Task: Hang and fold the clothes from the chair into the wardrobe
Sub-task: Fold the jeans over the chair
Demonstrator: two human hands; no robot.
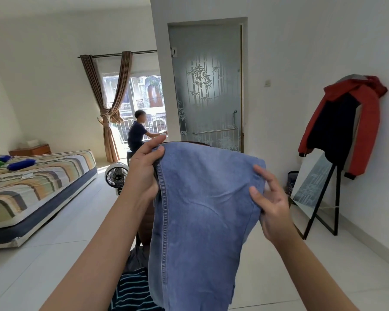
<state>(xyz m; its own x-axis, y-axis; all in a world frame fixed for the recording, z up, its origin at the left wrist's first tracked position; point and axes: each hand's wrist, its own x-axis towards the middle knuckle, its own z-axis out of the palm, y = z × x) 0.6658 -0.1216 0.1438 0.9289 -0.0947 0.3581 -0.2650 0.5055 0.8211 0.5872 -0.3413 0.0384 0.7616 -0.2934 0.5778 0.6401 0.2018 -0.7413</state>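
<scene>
A pair of light blue jeans [198,221] hangs in front of me, held up between both hands. My left hand [144,169] grips the left top corner beside the stitched seam, thumb on the front. My right hand [267,198] pinches the right edge with thumb and fingers. Behind the jeans a brown chair [147,223] is mostly hidden. A dark striped garment [133,290] lies low, below the jeans. No wardrobe is in view.
A low bed [38,187] with a striped cover fills the left. A small white fan [117,176] stands on the floor ahead. A frosted glass door [209,90] is beyond. A standing mirror [312,187] draped with a red and black jacket [346,122] leans at right. A person [137,133] sits by the window.
</scene>
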